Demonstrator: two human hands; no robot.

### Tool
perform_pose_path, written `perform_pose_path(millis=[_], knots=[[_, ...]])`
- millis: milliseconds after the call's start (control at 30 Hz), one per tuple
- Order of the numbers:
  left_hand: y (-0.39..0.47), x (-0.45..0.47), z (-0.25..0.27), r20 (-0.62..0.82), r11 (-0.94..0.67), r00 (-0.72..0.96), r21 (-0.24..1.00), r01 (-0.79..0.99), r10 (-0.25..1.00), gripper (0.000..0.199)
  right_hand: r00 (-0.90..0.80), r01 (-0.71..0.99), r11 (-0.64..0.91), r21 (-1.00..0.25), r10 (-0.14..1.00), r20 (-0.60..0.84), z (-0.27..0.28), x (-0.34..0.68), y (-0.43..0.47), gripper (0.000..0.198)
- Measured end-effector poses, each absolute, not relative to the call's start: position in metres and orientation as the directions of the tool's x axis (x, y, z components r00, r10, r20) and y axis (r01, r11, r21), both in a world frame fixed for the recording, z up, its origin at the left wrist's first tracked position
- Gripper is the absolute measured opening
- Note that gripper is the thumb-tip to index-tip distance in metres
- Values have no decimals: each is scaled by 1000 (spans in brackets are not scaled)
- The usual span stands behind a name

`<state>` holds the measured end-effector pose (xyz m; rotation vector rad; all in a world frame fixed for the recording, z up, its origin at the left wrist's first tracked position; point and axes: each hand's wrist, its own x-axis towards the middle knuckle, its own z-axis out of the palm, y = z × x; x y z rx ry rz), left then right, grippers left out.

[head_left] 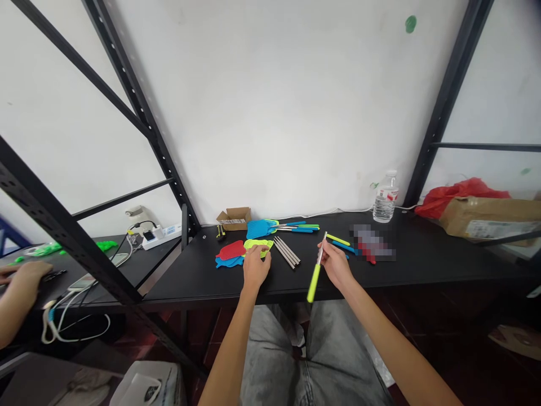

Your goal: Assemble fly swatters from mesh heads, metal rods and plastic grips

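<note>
You hold one yellow-handled rod [315, 273]; before you are one red swatter head [230, 250], one small carton [237, 225], one water bottle [385, 198].

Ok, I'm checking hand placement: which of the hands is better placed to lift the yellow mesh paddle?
Probably the left hand: it is right at the yellow mesh paddle. The right hand is farther off and holds a yellow-handled rod.

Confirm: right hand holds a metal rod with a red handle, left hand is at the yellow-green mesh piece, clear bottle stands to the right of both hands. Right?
Not quite: the handle on the metal rod in the right hand is yellow-green, not red, as the head view shows. The rest stands.
</note>
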<state>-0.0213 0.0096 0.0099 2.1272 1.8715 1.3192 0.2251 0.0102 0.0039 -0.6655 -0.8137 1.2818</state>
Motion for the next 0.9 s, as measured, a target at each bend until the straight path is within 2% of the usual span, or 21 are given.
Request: perform_pose_path(millis=[100, 167, 367, 500, 700, 900], knots=[[10, -18, 5, 559, -49, -170, 356, 933, 811, 38, 75, -532, 158, -832, 987, 140, 3, 224, 11, 41], [11, -16, 2, 529, 29, -185, 289, 957, 829, 44, 38, -482, 139, -865, 990, 137, 3, 223, 11, 42], [9, -15, -1, 554, -31, -72, 174, 984, 830, 36, -147, -191, 135, -972, 975, 165, 2, 221, 8, 46], [8, -16, 0, 582, -115, -34, 216, 970, 812, 33, -235, -29, 159, -987, 958, 161, 5, 219, 6, 45], [3, -16, 7, 710, -200, -164, 399, 895, 685, 43, -286, -2, 130, -992, 950, 125, 6, 218, 6, 34], [-2, -15, 15, 638, -150, -335, 583, 798, 693, 60, -354, 17, 226, -974, 912, 205, 0, 217, 9, 38]])
